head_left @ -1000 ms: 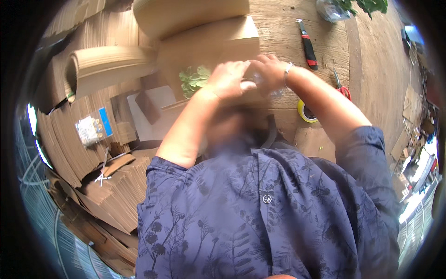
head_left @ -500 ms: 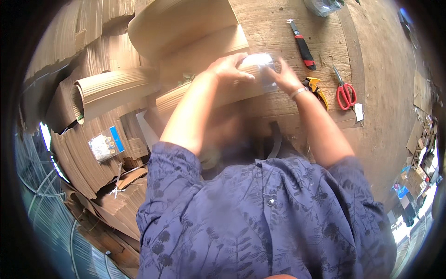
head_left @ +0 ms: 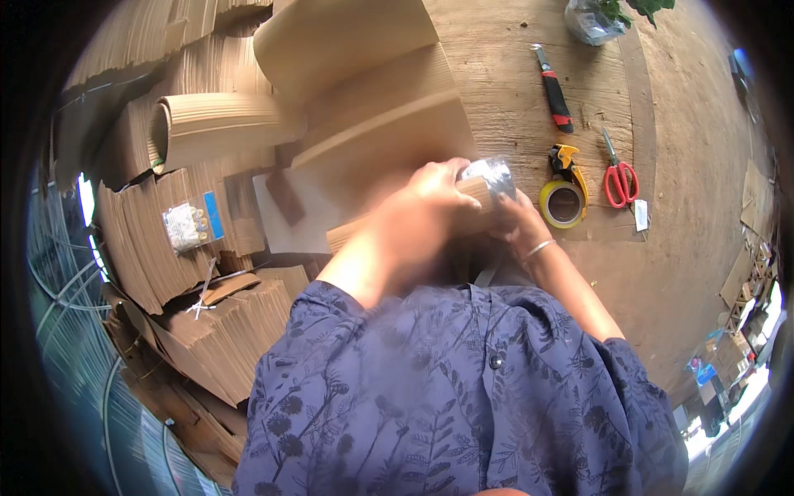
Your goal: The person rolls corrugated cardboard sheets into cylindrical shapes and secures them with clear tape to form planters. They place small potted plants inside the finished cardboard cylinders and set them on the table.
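Note:
A roll of corrugated cardboard point(head_left: 475, 192) lies across in front of my chest, with clear, shiny plastic wrapping point(head_left: 495, 172) showing at its right end. My left hand point(head_left: 438, 192) is closed over the top of the roll, thumb near the plastic. At the right end, my right hand point(head_left: 519, 221) grips the roll from the side, its fingers partly hidden and slightly blurred. My left forearm covers much of the roll, and what sits inside it cannot be seen. Beyond it, curved cardboard sheets point(head_left: 364, 62) lie on the wooden table point(head_left: 488, 83).
Right of my hands lie a yellow tape dispenser point(head_left: 564, 202), a red-and-black knife point(head_left: 557, 99) and red-handled scissors point(head_left: 619, 183). A plant in a plastic-wrapped pot point(head_left: 594, 23) stands at the far right. Leftward are another cardboard roll point(head_left: 227, 120), stacked cardboard point(head_left: 132, 248) and a small packet point(head_left: 187, 227).
Both hands have drawn the cardboard roll off the sheets and closer to my body. The tape dispenser, partly covered before, now shows fully. The whole view has shifted slightly.

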### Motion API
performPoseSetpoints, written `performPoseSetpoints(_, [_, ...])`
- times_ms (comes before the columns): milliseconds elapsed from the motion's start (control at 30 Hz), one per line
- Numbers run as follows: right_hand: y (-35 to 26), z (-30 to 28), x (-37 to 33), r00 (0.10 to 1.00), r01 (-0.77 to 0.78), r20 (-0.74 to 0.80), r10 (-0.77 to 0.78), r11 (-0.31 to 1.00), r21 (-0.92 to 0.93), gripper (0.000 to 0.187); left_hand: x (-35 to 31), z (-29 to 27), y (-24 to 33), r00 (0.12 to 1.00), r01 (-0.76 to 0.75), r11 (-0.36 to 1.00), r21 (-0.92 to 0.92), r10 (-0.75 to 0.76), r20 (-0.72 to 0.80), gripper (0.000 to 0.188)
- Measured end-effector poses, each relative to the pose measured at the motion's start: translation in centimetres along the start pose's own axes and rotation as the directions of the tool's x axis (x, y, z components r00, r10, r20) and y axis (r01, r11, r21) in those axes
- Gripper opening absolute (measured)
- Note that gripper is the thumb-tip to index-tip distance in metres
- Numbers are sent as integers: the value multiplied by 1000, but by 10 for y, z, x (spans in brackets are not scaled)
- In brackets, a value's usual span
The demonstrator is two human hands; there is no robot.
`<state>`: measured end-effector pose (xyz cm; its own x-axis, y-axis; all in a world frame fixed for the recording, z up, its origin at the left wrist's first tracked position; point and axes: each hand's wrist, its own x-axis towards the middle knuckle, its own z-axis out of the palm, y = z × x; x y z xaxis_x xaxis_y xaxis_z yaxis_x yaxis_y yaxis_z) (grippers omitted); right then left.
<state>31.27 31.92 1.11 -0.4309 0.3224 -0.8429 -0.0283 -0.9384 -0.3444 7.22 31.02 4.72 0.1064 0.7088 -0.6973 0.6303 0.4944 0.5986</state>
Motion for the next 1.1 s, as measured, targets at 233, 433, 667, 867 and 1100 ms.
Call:
performPoseSetpoints(233, [-24,15,-45,864,198,102,-494,146,-969,86,8,9,-20,999,-38,981,-190,35,-20,86])
performPoseSetpoints(433, [-24,45,-27,671,225,633,-386,-707,-670,93,18,1,-23,998,-43,992,-120,48,33,81])
performPoseSetpoints(667, [-32,48,-1,819,241,528,-224,-701,-671,92,9,4,-25,984,-160,982,-101,167,55,76])
performPoseSetpoints(867, [-40,56,-11,832,231,479,-279,-612,-757,89,-79,-70,18,522,-540,806,243,547,-654,25])
performPoseSetpoints(1100, [-19,34,-9,632,264,697,-339,-751,-605,100,-92,-131,-229,730,364,746,-557,-600,-328,52])
